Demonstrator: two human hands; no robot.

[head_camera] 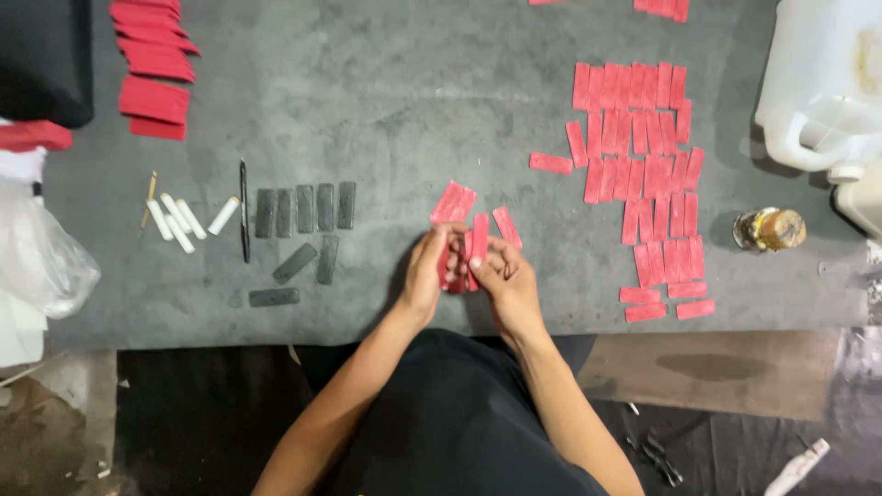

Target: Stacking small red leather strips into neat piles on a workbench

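Small bundle of red strips [462, 262] held upright at the near edge of the grey table [413, 92], pinched between both hands: left hand [424, 276] fingers curled round its left side, right hand [507, 285] fingers closed on its right. Loose red strips [454, 202] just beyond the bundle. Rows of red strips [643, 174] well right of it, dark grey strips [303, 209] and white sticks [179, 219] left of it.
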